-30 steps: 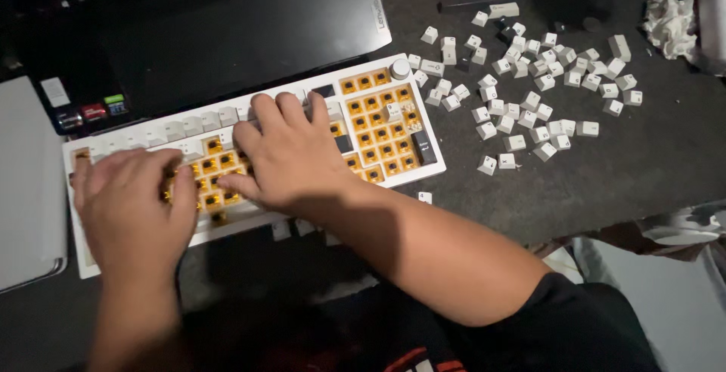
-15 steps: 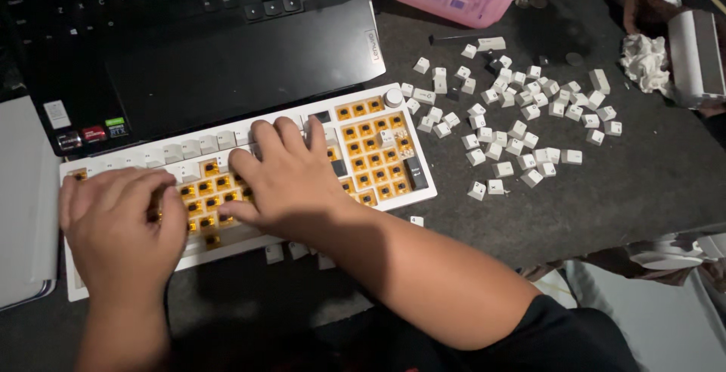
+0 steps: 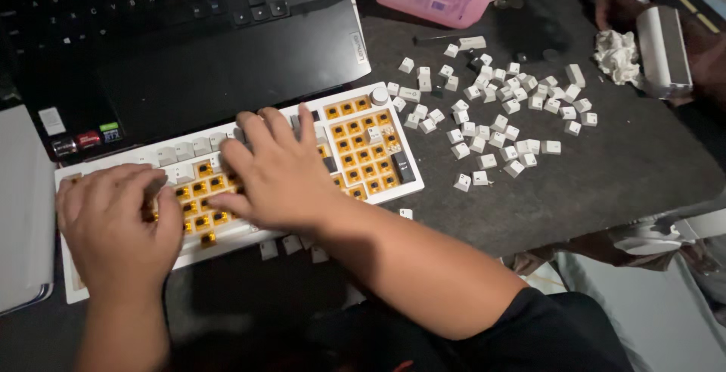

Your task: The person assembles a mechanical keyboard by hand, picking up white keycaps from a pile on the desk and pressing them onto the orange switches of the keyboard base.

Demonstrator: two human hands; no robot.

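1. I'm pressing my left hand (image 3: 113,228) flat on the white mechanical keyboard (image 3: 363,134) on the desk, gripping nothing.
2. My right hand (image 3: 276,168) is spread over the orange switches (image 3: 200,188), fingers curled; can't tell if it's pinching anything.
3. I'm working straight down, probably safest for stems.
4. Loose keycaps (image 3: 503,122) are piling up on the right.

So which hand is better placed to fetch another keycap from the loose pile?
Probably the right hand: it rests mid-keyboard, on the side nearer the loose keycaps lying right of the board. The left hand covers the keyboard's far left end.
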